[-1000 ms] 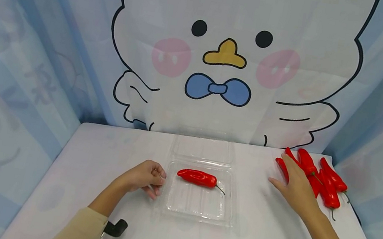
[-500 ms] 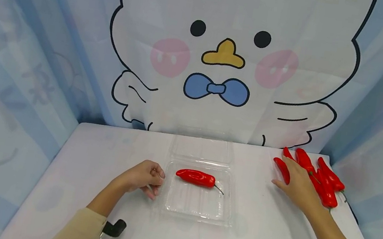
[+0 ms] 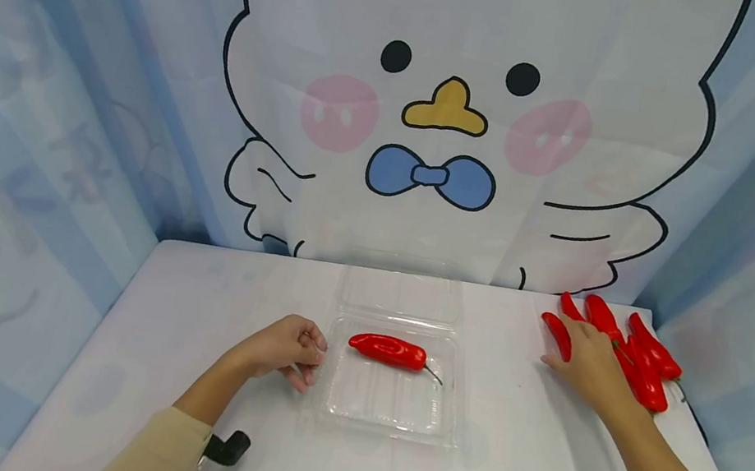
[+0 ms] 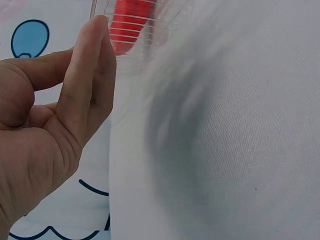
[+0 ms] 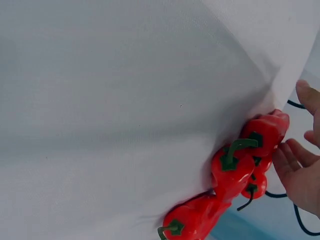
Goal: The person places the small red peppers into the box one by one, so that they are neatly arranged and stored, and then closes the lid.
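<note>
Red peppers lie right of the clear container, far tips slanting toward it, around the nearer right hand, its thumb parted from its fingers; the left hand rests at the container's left edge, any pinch unclear.

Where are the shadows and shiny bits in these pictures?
Head view: little glints on the boxed pepper and clear box; left wrist view: a soft-edged grey shadow on the white table; right wrist view: grey shadow on the table, white glints on red peppers.
</note>
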`<state>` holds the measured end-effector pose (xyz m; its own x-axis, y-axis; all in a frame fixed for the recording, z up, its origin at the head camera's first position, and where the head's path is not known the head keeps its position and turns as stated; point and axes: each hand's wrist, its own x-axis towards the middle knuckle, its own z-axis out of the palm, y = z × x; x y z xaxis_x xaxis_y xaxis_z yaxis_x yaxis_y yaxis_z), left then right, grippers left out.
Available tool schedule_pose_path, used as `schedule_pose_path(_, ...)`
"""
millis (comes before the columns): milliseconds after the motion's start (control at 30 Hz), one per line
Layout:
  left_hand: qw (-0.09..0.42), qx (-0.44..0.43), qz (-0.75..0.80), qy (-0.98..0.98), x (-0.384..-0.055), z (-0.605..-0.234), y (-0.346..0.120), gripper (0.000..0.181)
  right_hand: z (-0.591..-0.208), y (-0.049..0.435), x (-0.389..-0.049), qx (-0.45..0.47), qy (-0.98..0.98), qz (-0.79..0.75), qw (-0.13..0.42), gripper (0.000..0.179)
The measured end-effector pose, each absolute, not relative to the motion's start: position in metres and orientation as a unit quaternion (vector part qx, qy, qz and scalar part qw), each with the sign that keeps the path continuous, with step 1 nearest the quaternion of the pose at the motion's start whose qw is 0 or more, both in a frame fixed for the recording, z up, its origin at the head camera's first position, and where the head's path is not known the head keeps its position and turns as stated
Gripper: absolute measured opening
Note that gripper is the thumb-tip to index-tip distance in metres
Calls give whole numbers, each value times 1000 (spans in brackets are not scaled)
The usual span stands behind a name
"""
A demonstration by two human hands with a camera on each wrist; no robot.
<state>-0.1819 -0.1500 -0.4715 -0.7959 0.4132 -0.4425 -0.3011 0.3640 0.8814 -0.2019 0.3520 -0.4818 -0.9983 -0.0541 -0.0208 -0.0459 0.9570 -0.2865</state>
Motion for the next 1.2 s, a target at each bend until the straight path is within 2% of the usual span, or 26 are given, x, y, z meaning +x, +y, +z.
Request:
schedule_pose_path(867, 319, 37, 563, 762, -183, -471, -149, 19, -488, 352, -201, 0, 991, -135, 24, 84)
schedule_pose_path(1200, 316, 37, 563, 763, -182, -470, -148, 19, -490, 353, -198, 13, 986, -159, 56, 90)
